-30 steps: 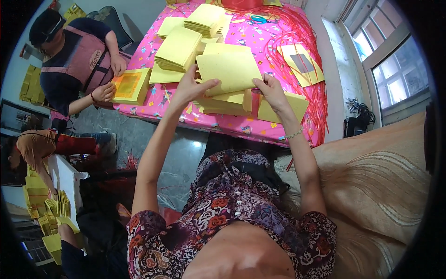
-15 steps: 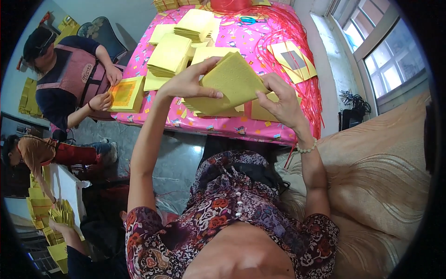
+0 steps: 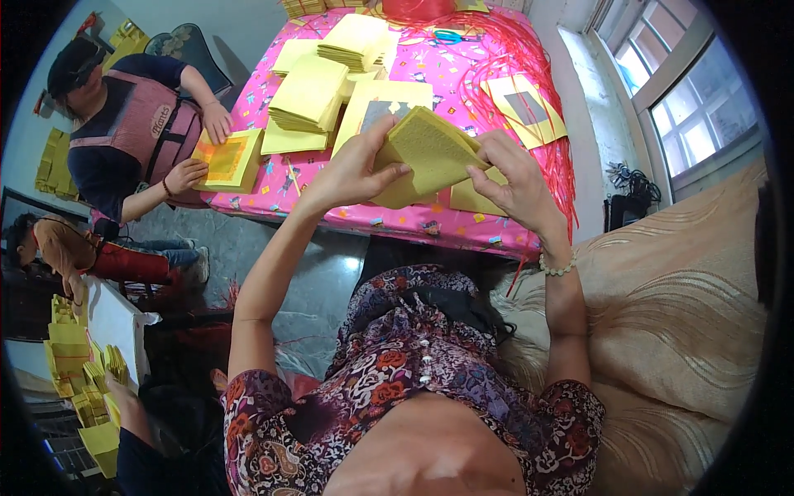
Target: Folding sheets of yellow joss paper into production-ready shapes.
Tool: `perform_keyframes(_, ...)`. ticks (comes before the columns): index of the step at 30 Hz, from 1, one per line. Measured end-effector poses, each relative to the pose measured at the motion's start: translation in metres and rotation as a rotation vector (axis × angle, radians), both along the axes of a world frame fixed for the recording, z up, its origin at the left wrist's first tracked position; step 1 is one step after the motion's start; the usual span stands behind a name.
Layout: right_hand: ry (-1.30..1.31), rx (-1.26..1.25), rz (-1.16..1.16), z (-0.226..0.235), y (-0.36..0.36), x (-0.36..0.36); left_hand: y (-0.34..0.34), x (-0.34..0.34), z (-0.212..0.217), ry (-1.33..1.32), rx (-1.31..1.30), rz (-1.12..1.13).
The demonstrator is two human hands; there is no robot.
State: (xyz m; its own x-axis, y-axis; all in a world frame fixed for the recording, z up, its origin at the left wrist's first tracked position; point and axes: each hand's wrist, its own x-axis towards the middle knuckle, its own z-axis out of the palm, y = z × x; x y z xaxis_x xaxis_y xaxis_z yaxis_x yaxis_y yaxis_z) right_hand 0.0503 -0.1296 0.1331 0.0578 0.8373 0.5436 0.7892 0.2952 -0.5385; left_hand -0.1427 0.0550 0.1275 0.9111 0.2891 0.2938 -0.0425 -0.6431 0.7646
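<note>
The left hand [image 3: 357, 171] grips a folded yellow paper sheet [image 3: 430, 159] between thumb and fingers; the right hand [image 3: 519, 180] pinches its other side, above the pink-covered bench [image 3: 389, 220]. Yellow paper stacks [image 3: 308, 89] lie beyond. A red drum-like object [image 3: 419, 8] sits farther back, its inside hidden, near red plastic strands [image 3: 529, 62].

Yellow paper [image 3: 432, 163] — pink, patterned tablecloth [image 3: 453, 97]
</note>
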Motion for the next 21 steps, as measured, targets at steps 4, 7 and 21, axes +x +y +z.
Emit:
perform_keyframes(4,0.010,0.018,0.002,-0.001,-0.002,0.000,-0.007,-0.001,0.001,-0.015,0.028,0.018)
perform_keyframes(7,-0.001,-0.005,0.000,0.000,-0.002,-0.001,-0.009,-0.003,-0.003,-0.054,0.026,0.022)
perform_keyframes(21,0.185,-0.054,0.044,-0.001,-0.005,0.006,-0.022,-0.002,-0.012,-0.099,-0.313,-0.059)
